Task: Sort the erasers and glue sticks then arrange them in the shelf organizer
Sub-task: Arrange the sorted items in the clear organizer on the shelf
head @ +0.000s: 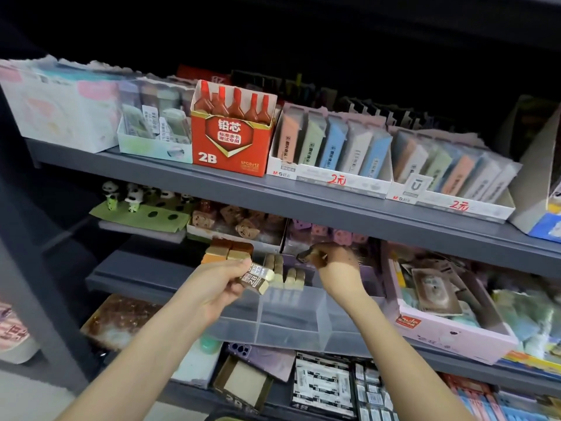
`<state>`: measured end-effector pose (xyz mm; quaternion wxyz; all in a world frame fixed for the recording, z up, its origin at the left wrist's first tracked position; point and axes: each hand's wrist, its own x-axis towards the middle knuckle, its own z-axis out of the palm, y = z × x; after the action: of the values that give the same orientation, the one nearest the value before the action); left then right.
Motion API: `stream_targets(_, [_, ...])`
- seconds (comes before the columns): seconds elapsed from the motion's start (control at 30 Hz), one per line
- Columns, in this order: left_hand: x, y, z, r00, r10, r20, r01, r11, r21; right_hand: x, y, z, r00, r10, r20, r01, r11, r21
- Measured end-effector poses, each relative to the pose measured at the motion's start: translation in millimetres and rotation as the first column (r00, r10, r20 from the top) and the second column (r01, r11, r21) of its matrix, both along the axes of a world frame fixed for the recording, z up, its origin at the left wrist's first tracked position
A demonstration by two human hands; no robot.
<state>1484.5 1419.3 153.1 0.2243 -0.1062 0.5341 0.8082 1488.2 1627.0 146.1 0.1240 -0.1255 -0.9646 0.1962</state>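
Note:
My left hand grips a small stack of 2B erasers in dark sleeves, just left of the clear plastic shelf organizer on the middle shelf. Several erasers stand upright in the organizer's back compartment. Its front compartments look bare. My right hand reaches over the organizer's back right and pinches one dark eraser at its fingertips. A block of brown and tan erasers sits behind my left hand.
The upper shelf carries a red 2B lead box and trays of pastel erasers. A pink box of packets stands right of the organizer. Panda figures and bear erasers sit behind. Boxed goods fill the lower shelf.

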Motion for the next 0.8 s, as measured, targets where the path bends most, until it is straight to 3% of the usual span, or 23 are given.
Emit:
stream_targets(0.17, [-9,-2,-3,1.000,-0.002,-0.013,0.002,1.000,-0.014,-23,-9,-10,0.987,0.018,0.158,-0.037,0.992,0.118])
stream_targets(0.57, [-11,-3,-6,0.999,-0.023,-0.022,0.022,0.999,-0.042,-25,-15,-25,0.966,0.150,0.210,-0.146,0.989,-0.035])
stream_targets(0.8, [-9,0,-7,0.998,-0.015,-0.054,0.011,0.997,-0.078,-24,-10,-24,0.962,0.169,0.212,-0.182,0.983,0.040])
